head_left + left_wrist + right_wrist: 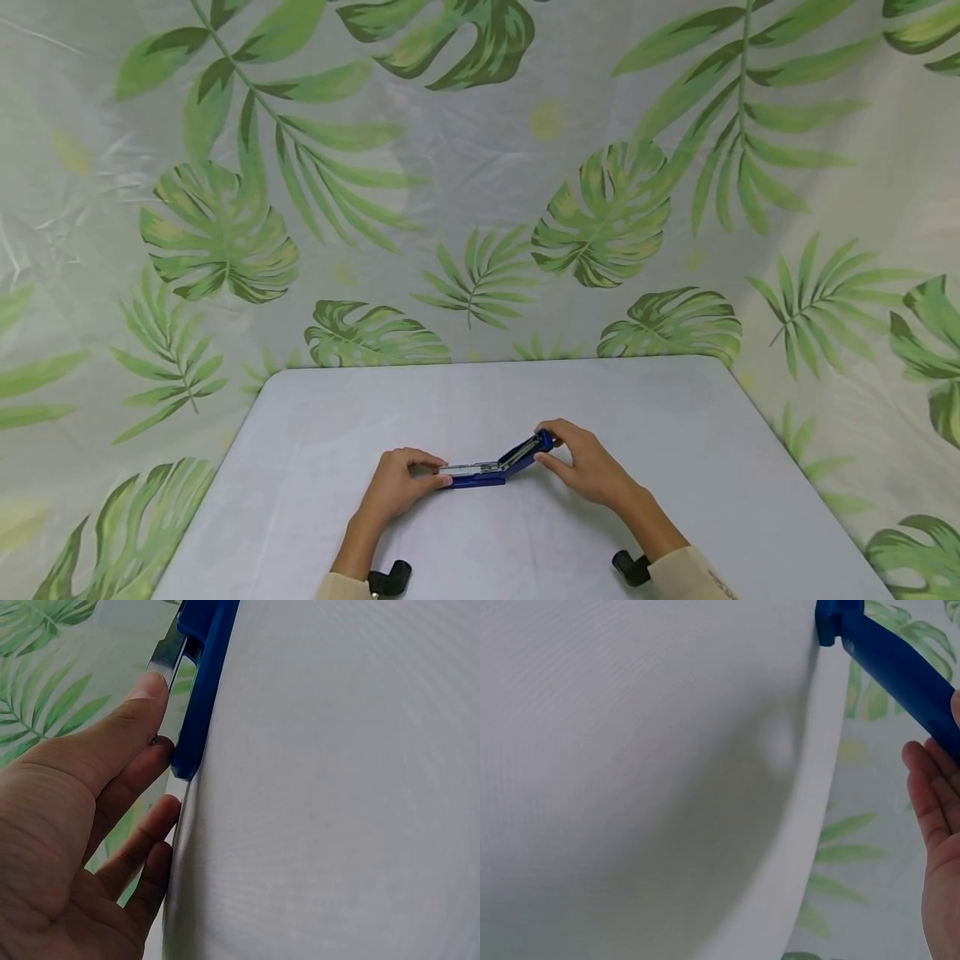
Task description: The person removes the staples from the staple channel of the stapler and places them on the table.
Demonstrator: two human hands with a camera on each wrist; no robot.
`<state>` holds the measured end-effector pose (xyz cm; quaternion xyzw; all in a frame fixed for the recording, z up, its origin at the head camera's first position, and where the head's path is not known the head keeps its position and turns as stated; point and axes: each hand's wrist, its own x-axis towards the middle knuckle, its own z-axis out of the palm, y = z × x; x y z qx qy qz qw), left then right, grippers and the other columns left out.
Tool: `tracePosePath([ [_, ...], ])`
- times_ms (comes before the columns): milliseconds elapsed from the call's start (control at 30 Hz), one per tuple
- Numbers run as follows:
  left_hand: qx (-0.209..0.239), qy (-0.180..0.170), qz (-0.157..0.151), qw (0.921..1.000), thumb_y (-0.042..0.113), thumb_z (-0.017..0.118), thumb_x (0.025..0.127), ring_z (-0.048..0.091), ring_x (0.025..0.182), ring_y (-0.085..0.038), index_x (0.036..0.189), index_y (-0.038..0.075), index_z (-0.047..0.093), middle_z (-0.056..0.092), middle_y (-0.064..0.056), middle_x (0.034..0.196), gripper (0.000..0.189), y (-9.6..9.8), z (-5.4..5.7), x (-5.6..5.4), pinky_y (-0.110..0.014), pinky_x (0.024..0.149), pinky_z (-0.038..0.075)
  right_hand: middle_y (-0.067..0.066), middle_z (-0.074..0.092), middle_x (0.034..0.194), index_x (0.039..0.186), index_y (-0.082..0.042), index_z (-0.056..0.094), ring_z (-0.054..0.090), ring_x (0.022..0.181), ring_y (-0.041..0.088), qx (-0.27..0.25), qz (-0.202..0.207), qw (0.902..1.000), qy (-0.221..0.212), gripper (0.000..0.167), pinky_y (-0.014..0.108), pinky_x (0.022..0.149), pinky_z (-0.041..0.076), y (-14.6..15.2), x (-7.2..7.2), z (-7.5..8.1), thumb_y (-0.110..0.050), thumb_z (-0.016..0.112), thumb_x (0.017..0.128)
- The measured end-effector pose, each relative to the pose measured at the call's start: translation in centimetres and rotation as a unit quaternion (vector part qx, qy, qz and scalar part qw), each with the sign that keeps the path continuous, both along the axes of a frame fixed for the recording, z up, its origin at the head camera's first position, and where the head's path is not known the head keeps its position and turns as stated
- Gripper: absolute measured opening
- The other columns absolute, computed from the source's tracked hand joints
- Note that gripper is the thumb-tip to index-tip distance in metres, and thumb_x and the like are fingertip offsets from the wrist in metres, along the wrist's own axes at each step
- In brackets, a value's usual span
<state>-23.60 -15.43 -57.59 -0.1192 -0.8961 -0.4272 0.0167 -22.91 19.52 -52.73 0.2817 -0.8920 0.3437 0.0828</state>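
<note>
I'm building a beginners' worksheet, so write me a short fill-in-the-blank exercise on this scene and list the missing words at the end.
1. The plastic parts of the opened stapler are colored ____.
2. The left hand holds one end of it, and the right hand holds the ____ end (higher or lower).
3. The backdrop behind the table is printed with large green ____.

Missing words: blue; higher; leaves.

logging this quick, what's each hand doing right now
Left hand: holding the flat end of the opened blue stapler.
Right hand: holding its raised end.
</note>
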Motion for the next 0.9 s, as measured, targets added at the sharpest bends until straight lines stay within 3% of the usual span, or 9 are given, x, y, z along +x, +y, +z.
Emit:
tracePosePath([
  [433, 0.000, 0.003, 0.003, 1.0000, 0.046, 0.089, 0.077, 0.069, 0.104, -0.016, 0.092, 0.031, 0.083, 0.073, 0.021, 0.083, 0.022, 0.0, 0.1, 0.2, -0.049, 0.098, 0.053, -0.004, 0.068, 0.116, 0.129, -0.012, 0.062, 0.065, 0.102, 0.012, 0.000, -0.002, 1.0000, 0.006, 0.036, 0.047, 0.090, 0.057, 1.0, 0.1, -0.8, -0.025, 0.073, 0.098],
  [667, -0.001, 0.005, 0.001, 1.0000, 0.047, 0.089, 0.078, 0.069, 0.104, -0.016, 0.092, 0.032, 0.083, 0.073, 0.021, 0.083, 0.022, 0.0, 0.1, 0.1, -0.050, 0.098, 0.053, -0.001, 0.069, 0.116, 0.128, -0.007, 0.063, 0.067, 0.100, 0.016, 0.005, -0.009, 0.9992, 0.038, 0.038, 0.044, 0.086, 0.058, 1.6, -0.1, -1.8, -0.022, 0.074, 0.096],
  [900, -0.003, -0.005, 0.002, 1.0000, 0.047, 0.088, 0.078, 0.069, 0.103, -0.015, 0.092, 0.033, 0.082, 0.073, 0.021, 0.084, 0.021, 0.0, 0.0, 0.2, -0.050, 0.097, 0.053, -0.002, 0.068, 0.116, 0.130, -0.005, 0.062, 0.067, 0.100, 0.015, 0.012, -0.009, 0.9994, 0.031, 0.039, 0.042, 0.086, 0.058, 2.1, 0.0, -2.9, -0.026, 0.072, 0.098],
])
